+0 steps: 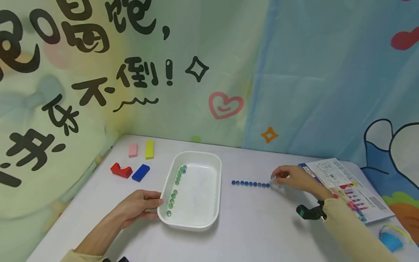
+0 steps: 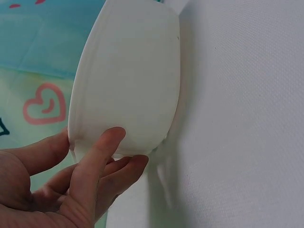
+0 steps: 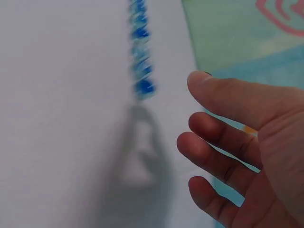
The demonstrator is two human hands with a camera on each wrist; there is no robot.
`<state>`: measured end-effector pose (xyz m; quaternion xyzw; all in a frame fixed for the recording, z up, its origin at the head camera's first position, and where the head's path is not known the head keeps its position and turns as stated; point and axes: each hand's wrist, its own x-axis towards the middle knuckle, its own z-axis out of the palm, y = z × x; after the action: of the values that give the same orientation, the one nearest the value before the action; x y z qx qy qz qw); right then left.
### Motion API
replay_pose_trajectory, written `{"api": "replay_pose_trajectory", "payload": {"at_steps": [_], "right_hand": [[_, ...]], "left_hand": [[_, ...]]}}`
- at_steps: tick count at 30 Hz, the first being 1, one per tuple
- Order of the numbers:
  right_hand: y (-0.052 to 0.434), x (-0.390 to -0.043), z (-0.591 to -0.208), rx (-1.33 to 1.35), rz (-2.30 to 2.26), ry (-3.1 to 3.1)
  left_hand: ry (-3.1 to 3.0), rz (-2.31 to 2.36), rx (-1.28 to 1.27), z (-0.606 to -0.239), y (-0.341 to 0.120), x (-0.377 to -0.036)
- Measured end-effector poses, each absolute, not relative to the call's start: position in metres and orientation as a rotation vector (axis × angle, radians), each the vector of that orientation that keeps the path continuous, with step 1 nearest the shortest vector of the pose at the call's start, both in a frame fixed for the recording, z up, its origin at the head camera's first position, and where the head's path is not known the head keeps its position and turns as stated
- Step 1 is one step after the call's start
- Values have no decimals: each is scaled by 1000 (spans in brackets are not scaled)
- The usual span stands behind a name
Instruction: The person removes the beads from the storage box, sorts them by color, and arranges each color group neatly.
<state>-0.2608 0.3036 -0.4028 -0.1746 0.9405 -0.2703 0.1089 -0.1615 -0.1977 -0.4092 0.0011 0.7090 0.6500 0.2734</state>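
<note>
A white tray (image 1: 214, 171) sits mid-table with several green marbles (image 1: 175, 191) lined along its left inner wall. My left hand (image 1: 140, 205) grips the tray's near-left corner. In the left wrist view its thumb (image 2: 102, 156) lies on the tray's outer wall (image 2: 133, 80) and its fingers curl beneath the rim. A row of blue marbles (image 1: 250, 183) lies on the table to the tray's right. My right hand (image 1: 291, 177) hovers at the row's right end. In the right wrist view its fingers (image 3: 213, 152) are relaxed and apart, just beside the last blue marble (image 3: 145, 87), and hold nothing.
Pink (image 1: 132, 150), yellow (image 1: 149, 149), red (image 1: 121, 170) and blue (image 1: 140, 172) blocks lie at the back left. A printed booklet (image 1: 347, 187) rests at the right edge, with a small blue object (image 1: 391, 240) nearer me. Printed cloth hangs behind the table.
</note>
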Motion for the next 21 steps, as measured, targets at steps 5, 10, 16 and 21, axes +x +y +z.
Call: {"api": "replay_pose_trajectory", "payload": {"at_steps": [5,10,16,21], "right_hand": [[310,-253,-429,-458,-828,2773],[311,-247,-439,-400,-855,2790],[309,-248,-442,-361,-865,2801],[309,-250,-444,-388,-862,2811]], "left_hand": [[1908,1742,-9,-410,-198,-161],[1904,1743,-14,-412,-197,-161],[1914,1735,-21,-412,-198,-160],[1915,1734,-25,-411,-198,-160]]}}
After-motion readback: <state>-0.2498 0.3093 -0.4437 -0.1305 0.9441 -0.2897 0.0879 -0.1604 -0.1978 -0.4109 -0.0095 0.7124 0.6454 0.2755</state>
